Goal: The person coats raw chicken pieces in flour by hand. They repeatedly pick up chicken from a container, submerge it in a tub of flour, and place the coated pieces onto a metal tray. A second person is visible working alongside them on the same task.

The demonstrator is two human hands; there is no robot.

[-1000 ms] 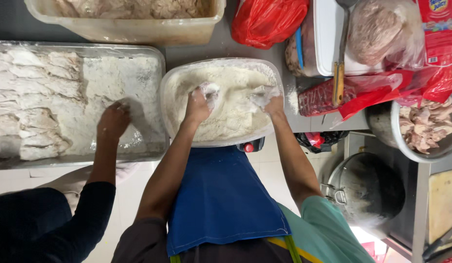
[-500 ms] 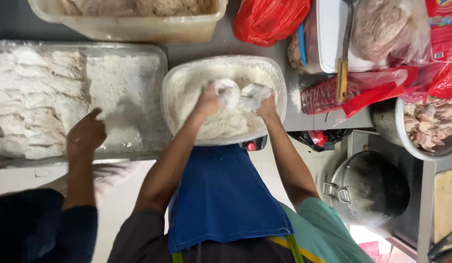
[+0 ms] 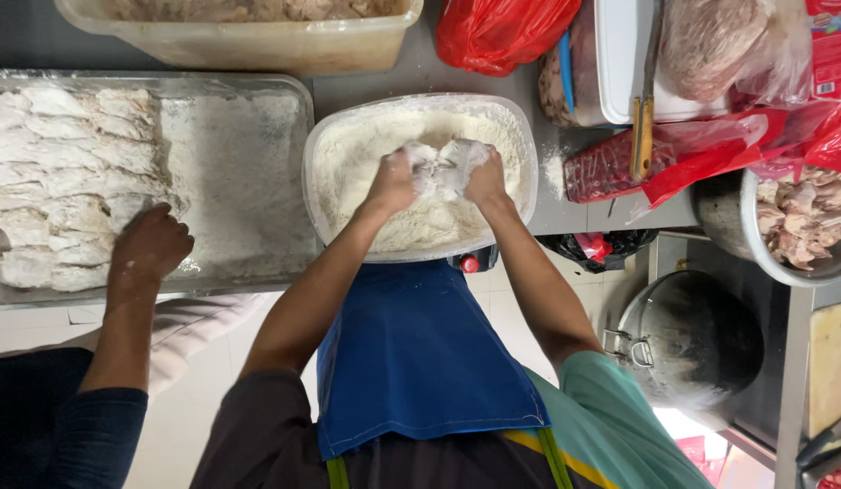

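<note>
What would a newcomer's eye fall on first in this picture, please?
First, the left hand and right hand pressing a floured piece over the flour tub at centre. Next, a co-worker's hand on the tray of coated pieces at left.

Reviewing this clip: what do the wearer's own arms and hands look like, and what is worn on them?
Both forearms are bare, with no gloves or watch visible. The left hand and right hand are dusted white with flour. One short sleeve is teal; a blue apron hangs between the arms.
</note>
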